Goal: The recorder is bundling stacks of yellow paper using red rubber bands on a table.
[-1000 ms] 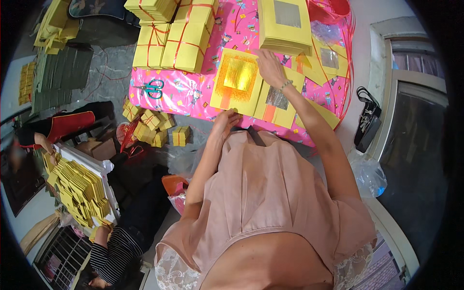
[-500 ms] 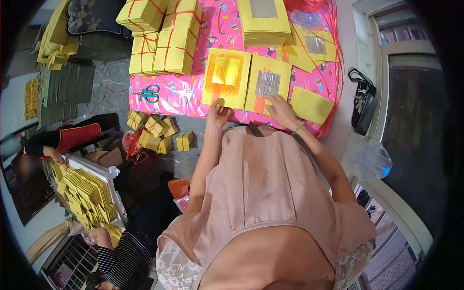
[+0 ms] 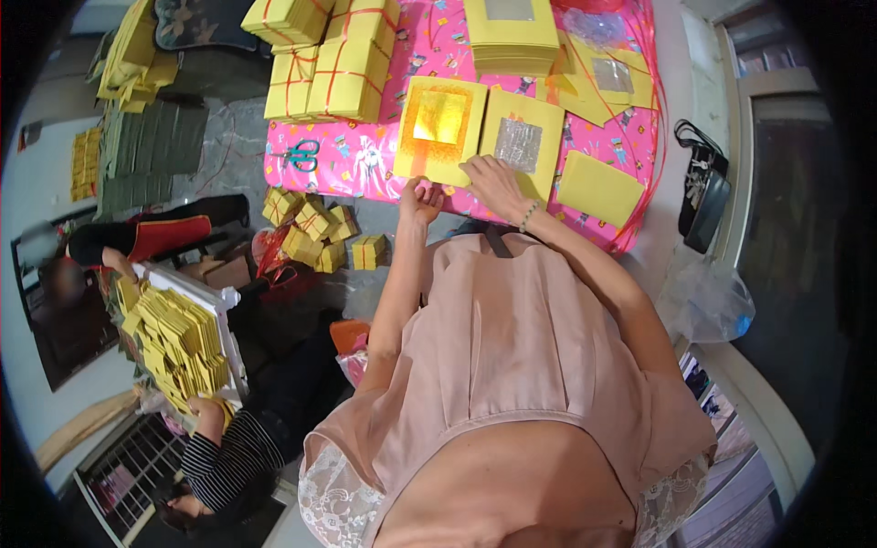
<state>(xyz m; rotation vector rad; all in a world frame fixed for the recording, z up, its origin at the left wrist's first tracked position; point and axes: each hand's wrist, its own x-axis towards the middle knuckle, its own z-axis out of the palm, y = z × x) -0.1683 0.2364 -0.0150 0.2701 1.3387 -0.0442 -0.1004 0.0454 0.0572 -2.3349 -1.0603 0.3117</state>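
A yellow paper sheet with a gold foil square [image 3: 437,117] and an orange print lies at the near edge of the pink-covered table. My left hand [image 3: 421,201], palm turned up, has its fingers curled at the sheet's near edge, apparently pinching it. My right hand [image 3: 496,186] reaches across to the same sheet's near right corner, fingers stretched out and resting there. Under its wrist, to the right, lie yellow papers with a silver foil square [image 3: 519,146]. What my fingertips press underneath is hidden.
Tied yellow paper bundles [image 3: 347,82] stand at the table's back left, by green-handled scissors [image 3: 304,156]. A tall stack of yellow paper [image 3: 513,55] is behind. A plain yellow pad [image 3: 600,189] lies right. Small bundles [image 3: 368,253] sit on the floor; two people work at left.
My right hand has moved left, from the silver-foil papers to the corner of the gold-foil sheet. My left hand stays at that sheet's near edge. The whole view has shifted slightly.
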